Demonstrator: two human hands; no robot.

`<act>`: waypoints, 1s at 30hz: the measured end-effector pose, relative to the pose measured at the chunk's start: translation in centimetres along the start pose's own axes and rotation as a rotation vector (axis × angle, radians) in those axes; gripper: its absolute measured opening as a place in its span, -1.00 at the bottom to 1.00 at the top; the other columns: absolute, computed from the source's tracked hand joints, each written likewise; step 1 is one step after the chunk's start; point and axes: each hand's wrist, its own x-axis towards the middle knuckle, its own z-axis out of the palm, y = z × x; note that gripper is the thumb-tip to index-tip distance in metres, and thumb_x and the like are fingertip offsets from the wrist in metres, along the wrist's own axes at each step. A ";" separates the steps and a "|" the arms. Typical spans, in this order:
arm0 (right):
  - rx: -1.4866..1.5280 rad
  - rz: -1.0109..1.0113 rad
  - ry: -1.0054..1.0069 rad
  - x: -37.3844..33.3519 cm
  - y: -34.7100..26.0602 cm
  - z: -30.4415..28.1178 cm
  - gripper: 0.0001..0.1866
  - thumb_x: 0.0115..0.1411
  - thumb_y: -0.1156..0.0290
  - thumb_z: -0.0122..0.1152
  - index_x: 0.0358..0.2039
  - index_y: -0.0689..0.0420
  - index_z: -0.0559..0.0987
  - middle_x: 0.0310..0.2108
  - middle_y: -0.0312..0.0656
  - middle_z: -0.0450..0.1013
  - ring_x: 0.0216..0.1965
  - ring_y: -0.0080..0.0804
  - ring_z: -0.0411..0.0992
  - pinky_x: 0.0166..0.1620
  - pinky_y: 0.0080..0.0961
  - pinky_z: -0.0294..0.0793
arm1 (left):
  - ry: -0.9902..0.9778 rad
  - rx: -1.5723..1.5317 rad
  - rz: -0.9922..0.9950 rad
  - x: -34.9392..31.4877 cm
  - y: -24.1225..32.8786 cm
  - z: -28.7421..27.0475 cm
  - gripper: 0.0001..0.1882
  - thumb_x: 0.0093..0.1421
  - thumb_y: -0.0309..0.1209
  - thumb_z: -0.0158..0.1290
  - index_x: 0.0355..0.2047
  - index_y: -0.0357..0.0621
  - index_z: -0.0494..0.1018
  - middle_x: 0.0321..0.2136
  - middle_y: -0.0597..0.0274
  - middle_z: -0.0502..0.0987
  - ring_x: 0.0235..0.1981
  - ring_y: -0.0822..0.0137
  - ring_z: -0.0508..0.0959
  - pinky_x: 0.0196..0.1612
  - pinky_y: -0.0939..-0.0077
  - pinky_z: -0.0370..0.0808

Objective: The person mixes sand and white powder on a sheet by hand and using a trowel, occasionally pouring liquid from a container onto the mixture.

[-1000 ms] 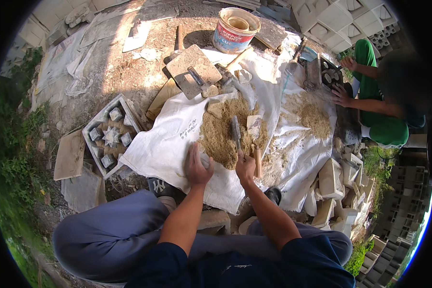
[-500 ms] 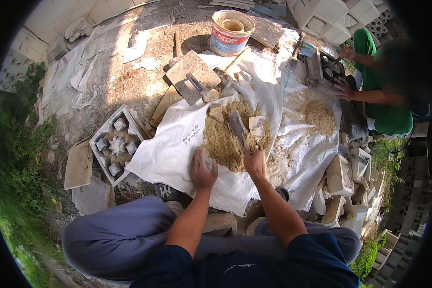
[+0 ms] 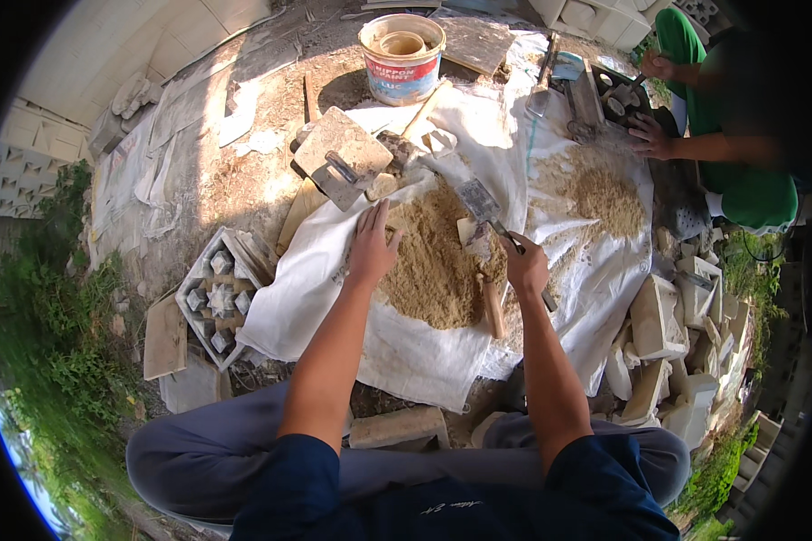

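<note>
A mound of damp sand [image 3: 429, 284] lies on a white woven sack [image 3: 311, 311] in front of me. My right hand [image 3: 528, 268] is closed round the dark handle of a trowel [image 3: 481, 200], whose flat grey blade points away over the mound's right edge. Under that blade sits a tan chunk [image 3: 471, 233]. Close to my right hand, a wooden handle [image 3: 493, 308] stands out from the sand. My left hand [image 3: 371, 245] rests at the mound's left edge, fingers stretched out; a small tan piece beside its thumb is mostly hidden.
Beyond the sack are a square plastering float [image 3: 341, 162] and a paint bucket [image 3: 401, 81]. A patterned mould [image 3: 221, 302] stands left. At right, a co-worker's hand [image 3: 650, 137] is by a dark mould; cast blocks [image 3: 659, 316] are piled nearer me.
My left hand has moved forward to the mound's left edge. The right hand has shifted right, and the trowel blade has swung up off the mound's middle. My view has shifted slightly.
</note>
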 end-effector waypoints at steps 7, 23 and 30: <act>0.086 -0.095 -0.004 0.2 3.0 4.1 -0.61 0.17 0.25 0.33 0.02 -0.01 0.64 -0.41 0.06 0.59 -0.35 0.02 0.56 -0.20 -0.13 0.51 | -0.220 -0.038 -0.212 2.1 0.0 0.8 -0.25 0.10 -0.28 0.30 0.27 -0.16 0.26 0.24 -0.04 0.29 0.22 -0.07 0.33 0.24 0.18 0.32; 0.952 0.503 -0.632 -4.0 1.6 2.7 -0.59 0.36 0.19 0.03 -0.20 0.38 0.53 -0.41 0.03 0.51 -0.67 -0.32 0.40 -0.55 -0.34 0.46 | 0.226 -0.224 -0.125 -1.2 1.5 -5.0 -0.46 0.02 -0.45 0.32 0.04 -0.08 0.45 -0.06 0.04 0.55 0.05 -0.08 0.49 0.15 0.15 0.39; -0.127 -0.346 -0.206 -7.8 -0.2 1.8 -0.66 0.24 0.25 0.19 -0.29 0.35 0.49 -0.48 0.17 0.53 -0.38 0.09 0.55 -0.31 -0.10 0.52 | 0.368 0.274 -0.136 -4.2 -1.9 -5.8 -0.40 0.07 -0.40 0.28 0.13 -0.02 0.33 -0.08 0.07 0.53 0.03 -0.04 0.49 0.19 0.09 0.29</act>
